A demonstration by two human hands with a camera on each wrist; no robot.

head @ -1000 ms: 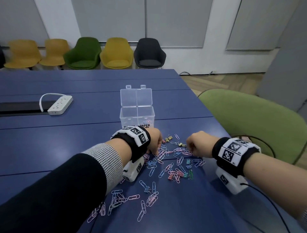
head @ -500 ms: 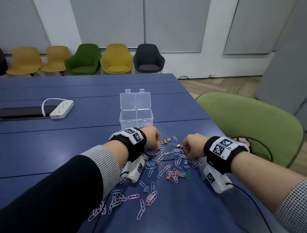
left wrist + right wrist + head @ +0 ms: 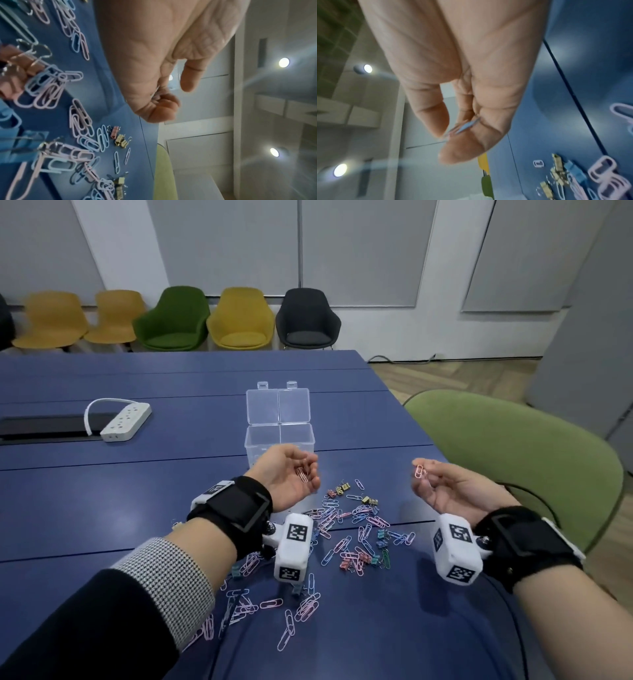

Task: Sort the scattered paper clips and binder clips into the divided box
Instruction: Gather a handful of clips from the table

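Observation:
Pink, blue and lilac paper clips [image 3: 342,525] and small binder clips [image 3: 370,500] lie scattered on the blue table [image 3: 102,508]. Behind them stands the clear divided box [image 3: 279,440] with its lid open. My left hand [image 3: 310,472] is raised palm up in front of the box, its fingers curled around a few pink paper clips [image 3: 301,474]. My right hand [image 3: 424,470] is also palm up to the right of the pile and pinches a pink paper clip [image 3: 419,474]. In the right wrist view, clips [image 3: 465,125] sit between thumb and fingers. The left wrist view shows curled fingers [image 3: 163,106].
A white power strip [image 3: 125,426] lies at the far left beside a dark cable slot. A green chair [image 3: 513,460] stands close to the table's right edge. More chairs line the back wall.
Both hands have lifted off the clip pile and turned palm up, each with paper clips in it. The left hand now sits nearer the box.

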